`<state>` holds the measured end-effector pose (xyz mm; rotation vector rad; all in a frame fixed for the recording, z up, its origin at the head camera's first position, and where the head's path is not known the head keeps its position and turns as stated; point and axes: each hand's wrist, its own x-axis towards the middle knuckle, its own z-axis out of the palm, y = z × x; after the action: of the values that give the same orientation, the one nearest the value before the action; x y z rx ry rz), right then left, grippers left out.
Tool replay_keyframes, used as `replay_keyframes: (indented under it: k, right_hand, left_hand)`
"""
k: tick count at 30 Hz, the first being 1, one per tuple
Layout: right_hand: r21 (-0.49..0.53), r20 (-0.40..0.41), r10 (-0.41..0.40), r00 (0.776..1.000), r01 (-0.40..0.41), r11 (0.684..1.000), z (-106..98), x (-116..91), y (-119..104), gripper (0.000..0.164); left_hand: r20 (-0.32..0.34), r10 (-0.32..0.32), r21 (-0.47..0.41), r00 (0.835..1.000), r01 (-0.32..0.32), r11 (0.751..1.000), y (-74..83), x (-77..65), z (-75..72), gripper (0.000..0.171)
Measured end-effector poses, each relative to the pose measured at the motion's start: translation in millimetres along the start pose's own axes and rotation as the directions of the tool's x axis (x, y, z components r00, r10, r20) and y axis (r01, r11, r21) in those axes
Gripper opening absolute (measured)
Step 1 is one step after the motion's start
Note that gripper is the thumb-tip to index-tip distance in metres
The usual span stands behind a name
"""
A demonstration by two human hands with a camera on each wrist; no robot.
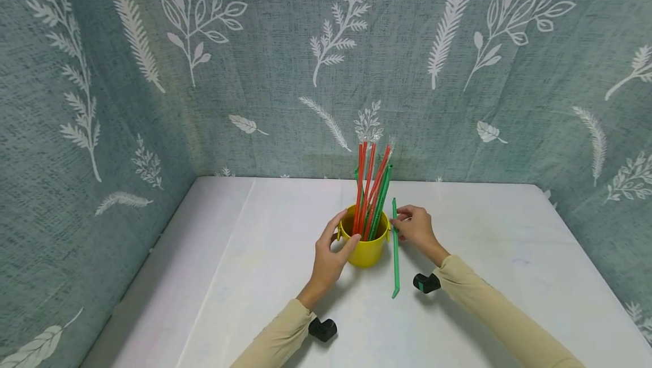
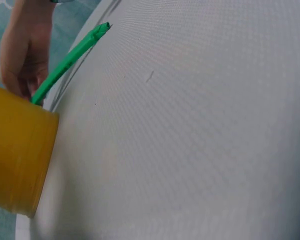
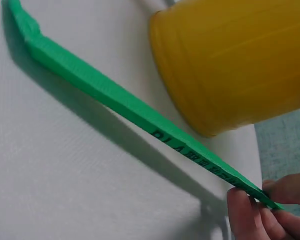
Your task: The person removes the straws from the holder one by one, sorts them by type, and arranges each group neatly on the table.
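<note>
One green stick [image 1: 396,252], pinched by right hand [image 1: 419,229], runs twelve-to-six o'clock, bent end towards six; left hand [image 1: 328,257] grips yellow bucket [image 1: 365,255].

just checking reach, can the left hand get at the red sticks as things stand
Likely yes: the left hand is right at the yellow bucket, and the red sticks stand well above its rim, with nothing seen blocking that hand's side.
</note>
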<state>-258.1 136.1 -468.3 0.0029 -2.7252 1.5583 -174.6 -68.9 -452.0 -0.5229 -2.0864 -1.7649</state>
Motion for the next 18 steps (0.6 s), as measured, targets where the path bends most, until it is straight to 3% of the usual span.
replay_keyframes:
  k: [10,18]
  right_hand:
    - [-0.037,0.006,0.0,1.0,0.0,0.999,8.1,2.8,9.2,0.03]
    - [-0.113,-0.027,-0.069,0.997,0.065,0.991,9.4,2.3,11.2,0.027]
  left_hand:
    - [0.001,0.0,0.005,1.0,0.0,1.0,1.9,0.6,-0.9,0.051]
    - [0.003,-0.003,-0.006,1.0,0.003,1.0,1.2,0.3,-0.5,0.051]
